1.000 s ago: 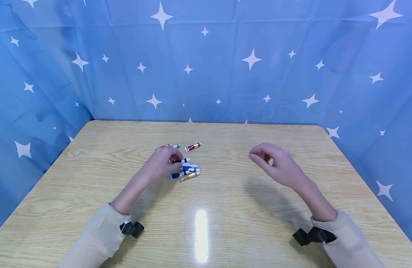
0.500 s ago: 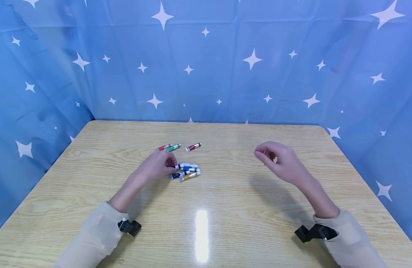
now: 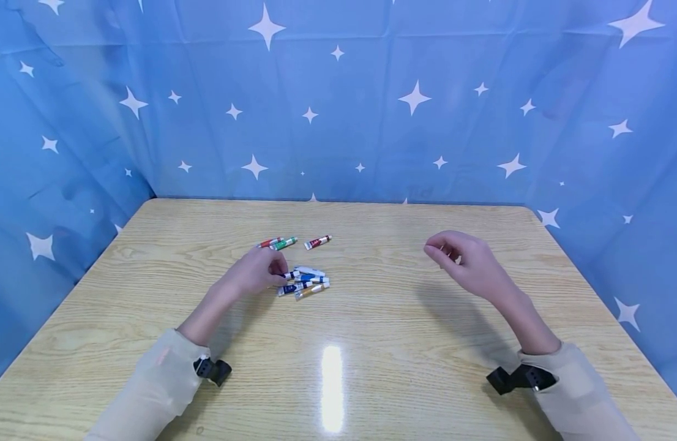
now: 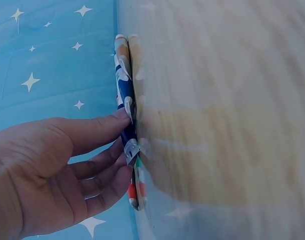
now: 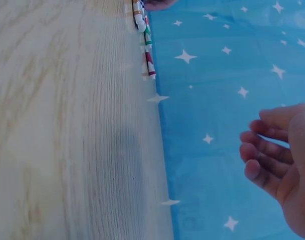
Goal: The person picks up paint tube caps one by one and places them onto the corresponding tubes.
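Observation:
At the left of the table my left hand (image 3: 256, 271) pinches a dark blue paint tube (image 3: 292, 275) with a white cap, thumb against fingers, low at the pile. Right beside it lie a white tube (image 3: 310, 270), a bright blue tube (image 3: 319, 279), another dark blue tube (image 3: 294, 288) and an ochre tube (image 3: 313, 291). In the left wrist view the thumb presses the blue tube (image 4: 126, 92), its crimped silver end (image 4: 131, 150) near the fingertips. My right hand (image 3: 465, 263) hovers over the table's right side, fingers loosely bent, holding nothing.
Beyond the left hand lie a red tube (image 3: 269, 242) and a green tube (image 3: 284, 243), side by side, with a dark red tube (image 3: 317, 242) to their right. The wooden table (image 3: 382, 343) ends at a blue star-patterned curtain (image 3: 360, 79).
My left hand has moved left and down to the pile with the dark blue tube, uncovering the red and green tubes. The right hand has drifted slightly right and away from me.

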The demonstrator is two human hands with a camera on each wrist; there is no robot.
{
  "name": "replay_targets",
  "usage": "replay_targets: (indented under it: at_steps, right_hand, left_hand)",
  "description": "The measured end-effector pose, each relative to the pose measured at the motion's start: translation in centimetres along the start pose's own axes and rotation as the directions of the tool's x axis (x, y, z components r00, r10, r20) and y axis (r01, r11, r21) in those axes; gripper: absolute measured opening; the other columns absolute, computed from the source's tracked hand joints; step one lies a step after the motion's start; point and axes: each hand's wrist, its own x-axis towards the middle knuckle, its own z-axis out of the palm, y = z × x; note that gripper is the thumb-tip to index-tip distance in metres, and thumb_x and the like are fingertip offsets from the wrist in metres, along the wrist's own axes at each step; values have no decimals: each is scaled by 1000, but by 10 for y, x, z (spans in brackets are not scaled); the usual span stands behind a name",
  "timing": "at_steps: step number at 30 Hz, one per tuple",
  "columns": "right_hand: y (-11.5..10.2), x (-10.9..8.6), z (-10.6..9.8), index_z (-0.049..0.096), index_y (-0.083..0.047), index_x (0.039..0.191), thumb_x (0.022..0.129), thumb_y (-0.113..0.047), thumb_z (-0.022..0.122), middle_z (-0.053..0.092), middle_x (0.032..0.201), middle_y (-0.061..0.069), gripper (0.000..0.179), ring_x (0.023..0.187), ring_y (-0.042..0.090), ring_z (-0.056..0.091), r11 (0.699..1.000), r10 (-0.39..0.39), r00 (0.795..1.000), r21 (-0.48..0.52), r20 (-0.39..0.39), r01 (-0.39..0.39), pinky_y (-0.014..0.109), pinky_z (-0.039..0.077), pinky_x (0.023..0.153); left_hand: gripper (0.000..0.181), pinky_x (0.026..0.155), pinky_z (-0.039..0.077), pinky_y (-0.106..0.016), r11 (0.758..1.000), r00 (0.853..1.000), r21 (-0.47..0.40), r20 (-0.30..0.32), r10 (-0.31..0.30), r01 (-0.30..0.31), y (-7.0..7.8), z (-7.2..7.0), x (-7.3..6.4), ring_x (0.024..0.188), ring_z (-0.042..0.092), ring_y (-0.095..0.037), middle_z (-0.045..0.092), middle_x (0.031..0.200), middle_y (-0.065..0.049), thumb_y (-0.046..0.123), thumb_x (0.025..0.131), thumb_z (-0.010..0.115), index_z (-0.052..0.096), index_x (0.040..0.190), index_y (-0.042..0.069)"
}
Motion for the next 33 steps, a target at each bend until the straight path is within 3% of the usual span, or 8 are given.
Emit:
replay_targets:
  at_steps: [17,25,33]
  right_hand:
    - [15,-3,-14,70,-8,105,102,-11,60,58,74,-3,11,61,10,55,996,90,996,-25,10,-90,24,44,54]
    - [29,-6,-21,70,-9,108,103,-14,59,62,77,-3,13,61,13,57,989,144,990,-25,-8,-144,22,43,54]
    - [43,-10,-27,69,-10,112,103,-14,59,62,75,7,14,59,11,53,985,167,986,-42,-23,-168,23,40,53]
  left_hand:
    - [15,73,52,-35,998,999,-34,-18,-45,45,6,-5,3,81,62,-18,67,88,-3,14,90,77,71,99,3]
    - [27,75,52,-37,998,996,-58,-89,-25,20,10,-5,12,85,62,-21,68,94,-8,15,92,74,69,112,-3]
    - [30,81,52,-41,993,990,-120,-141,-17,-1,14,-4,18,91,62,-25,67,102,-13,15,95,70,67,117,-5]
